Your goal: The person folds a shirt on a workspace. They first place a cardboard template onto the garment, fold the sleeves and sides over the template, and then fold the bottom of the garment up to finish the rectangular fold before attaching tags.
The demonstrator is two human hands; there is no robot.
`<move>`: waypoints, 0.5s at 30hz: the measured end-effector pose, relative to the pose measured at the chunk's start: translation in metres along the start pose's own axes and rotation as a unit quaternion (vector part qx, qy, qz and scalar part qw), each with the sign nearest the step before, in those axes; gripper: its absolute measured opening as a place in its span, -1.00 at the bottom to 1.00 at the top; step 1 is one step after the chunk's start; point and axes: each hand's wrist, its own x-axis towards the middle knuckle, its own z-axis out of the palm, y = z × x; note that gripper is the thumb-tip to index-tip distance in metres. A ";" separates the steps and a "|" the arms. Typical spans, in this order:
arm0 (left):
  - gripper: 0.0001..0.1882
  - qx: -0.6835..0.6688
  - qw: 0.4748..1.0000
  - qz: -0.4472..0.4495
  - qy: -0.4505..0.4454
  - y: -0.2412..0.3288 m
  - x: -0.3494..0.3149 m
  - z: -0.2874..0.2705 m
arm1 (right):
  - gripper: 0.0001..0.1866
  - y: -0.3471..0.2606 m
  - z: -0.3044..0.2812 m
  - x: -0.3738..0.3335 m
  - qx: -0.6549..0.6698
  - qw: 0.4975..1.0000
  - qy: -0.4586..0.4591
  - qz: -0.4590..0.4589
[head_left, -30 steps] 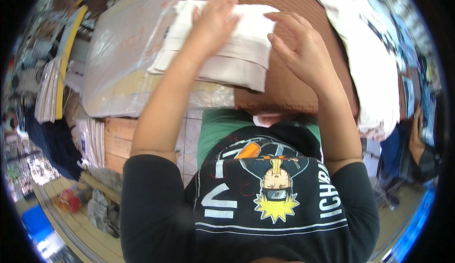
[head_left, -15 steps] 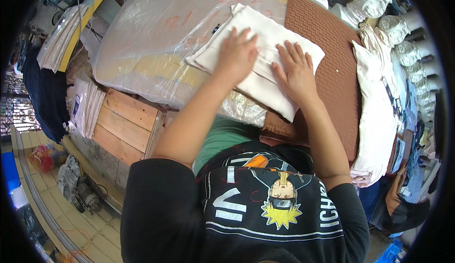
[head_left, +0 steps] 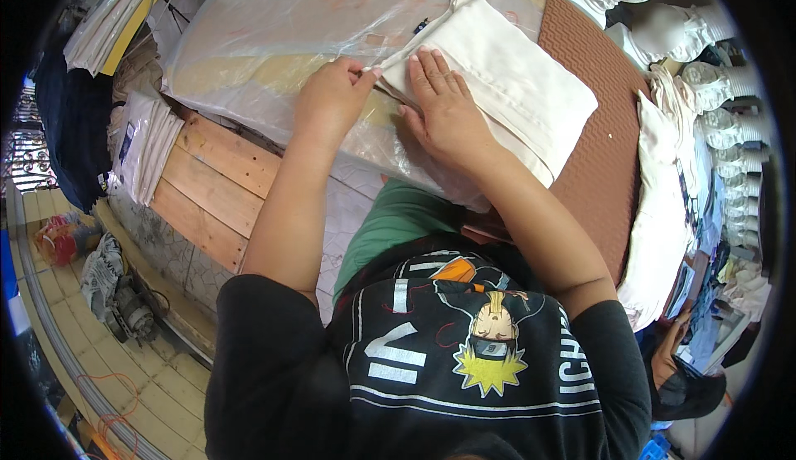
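A folded cream garment (head_left: 531, 87) lies on the work surface, partly on clear plastic sheeting (head_left: 274, 33) and partly on a brown textured mat (head_left: 580, 50). With thumb and fingers pinched, my left hand (head_left: 336, 95) grips the garment's left corner. My right hand (head_left: 444, 108) rests flat on the near left part of the fabric, fingers stretched out and close together. A small dark tag (head_left: 421, 26) shows beside the garment's far left edge.
More cream cloth (head_left: 659, 203) is heaped along the mat's right edge. White cone-like thread spools (head_left: 676, 33) line the far right. To the left stand a wooden slatted box (head_left: 211, 186) and plastic-wrapped garments (head_left: 149, 149). Another person (head_left: 688, 377) is at the lower right.
My left hand has moved left from the top of the garment to pinch its corner. My right hand has shifted left across the fabric. The whole scene sits slightly differently in view.
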 end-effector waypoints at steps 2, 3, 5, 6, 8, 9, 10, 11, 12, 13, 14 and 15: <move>-0.64 0.006 1.000 -0.003 -0.013 0.001 0.000 0.001 | -0.31 -0.005 0.010 -0.001 -0.019 1.000 0.000 0.008; -0.65 0.011 1.000 -0.002 -0.017 0.002 0.001 -0.001 | -0.30 -0.007 0.013 -0.001 -0.029 0.999 -0.001 0.013; -0.67 0.005 1.000 0.007 -0.019 0.002 0.003 -0.003 | -0.31 -0.009 0.014 -0.001 -0.034 0.999 0.003 0.018; -0.68 -0.007 1.000 0.014 -0.015 0.001 0.004 -0.003 | -0.32 -0.010 0.014 -0.001 -0.037 0.999 0.004 0.020; -0.71 -0.085 0.996 0.009 -0.030 -0.003 0.010 -0.001 | -0.34 -0.012 0.012 0.001 -0.036 0.999 0.014 0.027; -0.72 -0.152 0.987 -0.002 -0.047 -0.007 0.015 0.002 | -0.36 -0.013 0.012 0.002 -0.035 0.999 0.020 0.030; -0.73 -0.218 0.974 -0.014 -0.064 -0.010 0.018 0.003 | -0.39 -0.014 0.013 0.003 -0.034 0.998 0.034 0.029; -0.73 -0.245 0.967 -0.023 -0.067 -0.009 0.018 0.003 | -0.42 -0.015 0.015 0.004 -0.033 0.998 0.048 0.030; -0.73 -0.272 0.959 -0.031 -0.069 -0.006 0.019 0.002 | -0.45 -0.015 0.016 0.005 -0.032 0.997 0.062 0.031; -0.72 -0.299 0.951 -0.040 -0.071 -0.004 0.019 0.001 | -0.49 -0.015 0.017 0.007 -0.045 0.996 0.073 0.027; -0.72 -0.300 0.950 -0.040 -0.072 -0.002 0.019 -0.001 | -0.52 -0.015 0.019 0.009 -0.058 0.994 0.085 0.023; -0.71 -0.301 0.950 -0.040 -0.073 0.000 0.018 -0.002 | -0.55 -0.015 0.019 0.011 -0.071 0.993 0.098 0.018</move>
